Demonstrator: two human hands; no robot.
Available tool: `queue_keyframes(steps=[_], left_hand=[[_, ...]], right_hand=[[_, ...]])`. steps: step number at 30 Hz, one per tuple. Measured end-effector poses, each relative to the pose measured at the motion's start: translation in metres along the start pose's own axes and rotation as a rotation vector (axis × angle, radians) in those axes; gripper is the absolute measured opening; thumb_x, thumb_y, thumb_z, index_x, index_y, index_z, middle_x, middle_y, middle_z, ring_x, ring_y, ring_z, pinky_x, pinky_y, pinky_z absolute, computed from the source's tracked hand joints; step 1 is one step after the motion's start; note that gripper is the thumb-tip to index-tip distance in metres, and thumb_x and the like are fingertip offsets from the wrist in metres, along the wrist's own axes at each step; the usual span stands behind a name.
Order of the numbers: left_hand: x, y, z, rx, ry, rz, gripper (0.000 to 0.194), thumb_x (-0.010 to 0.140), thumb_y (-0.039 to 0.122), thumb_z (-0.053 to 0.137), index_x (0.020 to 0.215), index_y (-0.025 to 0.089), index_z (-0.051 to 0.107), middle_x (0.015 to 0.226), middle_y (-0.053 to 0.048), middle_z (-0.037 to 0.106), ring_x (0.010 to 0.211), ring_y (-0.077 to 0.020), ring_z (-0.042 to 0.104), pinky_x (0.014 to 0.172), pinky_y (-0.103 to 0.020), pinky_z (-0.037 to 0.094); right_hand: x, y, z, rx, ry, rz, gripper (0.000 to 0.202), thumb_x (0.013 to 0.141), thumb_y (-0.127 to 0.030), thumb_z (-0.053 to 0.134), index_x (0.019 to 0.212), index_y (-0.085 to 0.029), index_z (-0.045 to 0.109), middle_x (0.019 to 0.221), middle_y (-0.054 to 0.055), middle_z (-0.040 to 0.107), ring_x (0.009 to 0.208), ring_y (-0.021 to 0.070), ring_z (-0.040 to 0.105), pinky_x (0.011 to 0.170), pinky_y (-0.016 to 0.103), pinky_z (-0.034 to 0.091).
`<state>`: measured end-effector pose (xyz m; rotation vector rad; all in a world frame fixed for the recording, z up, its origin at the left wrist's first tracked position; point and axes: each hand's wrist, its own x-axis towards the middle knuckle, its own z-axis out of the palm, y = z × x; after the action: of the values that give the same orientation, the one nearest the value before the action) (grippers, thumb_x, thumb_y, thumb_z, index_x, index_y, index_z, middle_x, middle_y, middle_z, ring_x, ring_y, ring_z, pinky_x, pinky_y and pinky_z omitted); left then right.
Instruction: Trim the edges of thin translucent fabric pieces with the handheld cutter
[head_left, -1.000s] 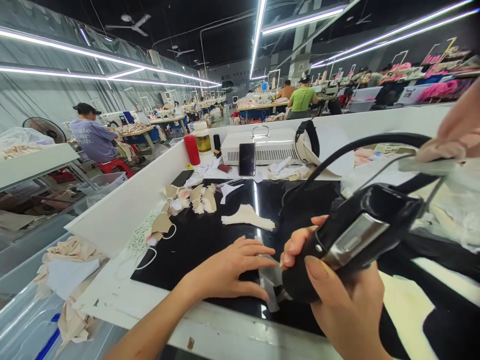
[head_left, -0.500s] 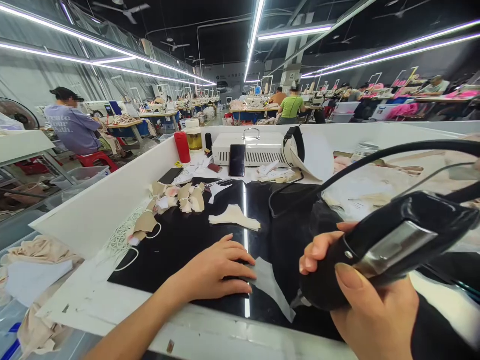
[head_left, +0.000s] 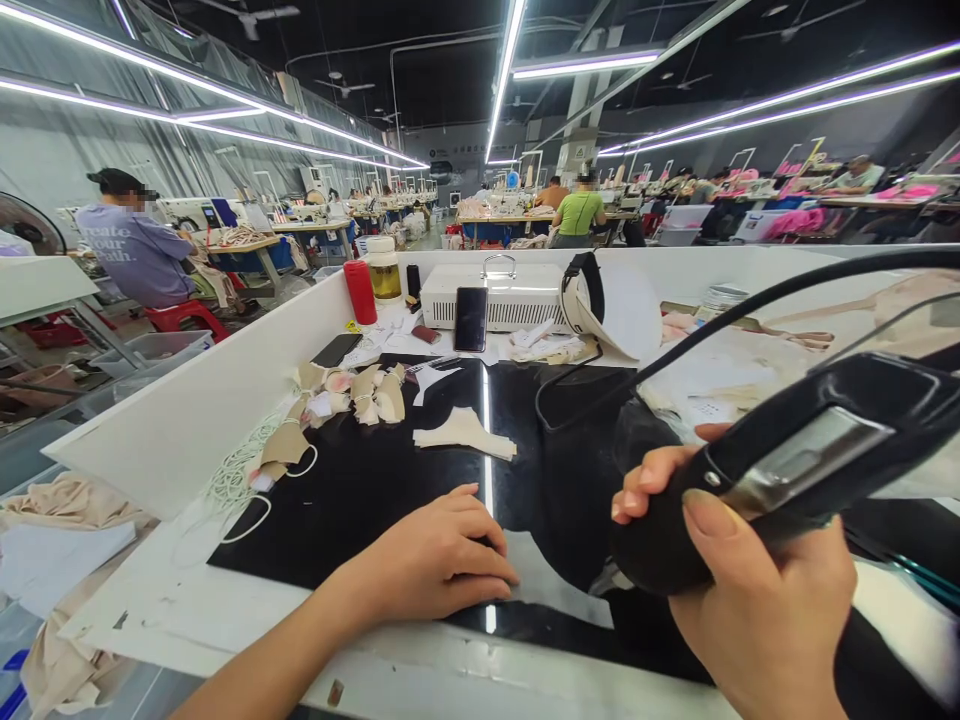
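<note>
My right hand wraps round a black corded handheld power tool with a metal plate along its side. The tool's metal tip points down at the right end of a thin grey fabric piece, and I cannot tell whether it touches. That piece lies on the black board. At its left edge my left hand has its thumb and forefinger drawn together on the fabric. Farther up the board lies a stack of cream cut pieces, with a smaller white piece beyond it.
Tan cup-shaped pieces and a tangle of pale cord lie at left. A phone leans against a vented white box. A white visor stands beside it. The tool's black cable arches at right. White walls border the table.
The grey piece has turned, its right end swinging up and to the right. My left fingers have gone from spread to drawn together. The tool has shifted slightly right.
</note>
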<state>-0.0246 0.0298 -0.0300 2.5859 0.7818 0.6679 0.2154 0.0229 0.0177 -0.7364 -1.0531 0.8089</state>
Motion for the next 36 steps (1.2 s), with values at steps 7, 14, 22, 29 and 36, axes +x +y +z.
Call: queue_keyframes(steps=[7,14,22,29,36], left_hand=[[0.003,0.007,-0.001,-0.021,-0.017,0.010,0.014,0.102,0.024,0.068,0.112,0.022,0.077,0.111,-0.004,0.073,0.106,-0.0175,0.065,0.126,-0.045,0.028],[0.008,0.010,0.001,-0.024,0.007,0.043,0.015,0.103,0.027,0.067,0.112,0.021,0.078,0.113,-0.006,0.073,0.109,-0.0203,0.066,0.121,-0.043,0.035],[0.010,0.009,0.002,-0.031,0.017,0.049,0.015,0.103,0.026,0.067,0.111,0.020,0.078,0.113,-0.006,0.074,0.108,-0.0208,0.066,0.118,-0.042,0.038],[0.008,0.009,0.002,-0.024,-0.004,0.029,0.018,0.103,0.026,0.066,0.117,0.019,0.075,0.117,-0.007,0.073,0.113,-0.0213,0.066,0.121,-0.042,0.034],[0.007,0.009,0.000,-0.058,-0.059,-0.025,0.024,0.099,0.029,0.074,0.123,0.024,0.073,0.127,-0.006,0.072,0.118,-0.0219,0.065,0.123,-0.046,0.028]], right_hand=[[-0.013,0.003,0.021,0.097,-0.136,0.012,0.037,0.092,-0.036,0.082,0.121,-0.031,0.060,0.086,-0.001,0.067,0.067,0.0185,0.064,0.061,0.033,0.060],[-0.021,0.003,0.025,0.125,-0.212,0.013,0.031,0.095,-0.032,0.079,0.120,-0.031,0.061,0.090,0.001,0.068,0.067,0.0178,0.066,0.060,0.032,0.061],[-0.020,0.002,0.021,0.128,-0.198,0.023,0.037,0.094,-0.032,0.081,0.123,-0.030,0.058,0.089,0.001,0.068,0.066,0.0182,0.066,0.058,0.032,0.060],[-0.020,0.004,0.023,0.049,-0.190,-0.021,0.024,0.097,-0.030,0.077,0.115,-0.029,0.060,0.089,0.000,0.069,0.066,0.0168,0.067,0.063,0.031,0.062],[-0.002,0.014,0.020,0.034,-0.118,-0.042,0.036,0.094,-0.035,0.081,0.121,-0.030,0.058,0.088,-0.002,0.068,0.067,0.0163,0.064,0.062,0.030,0.058]])
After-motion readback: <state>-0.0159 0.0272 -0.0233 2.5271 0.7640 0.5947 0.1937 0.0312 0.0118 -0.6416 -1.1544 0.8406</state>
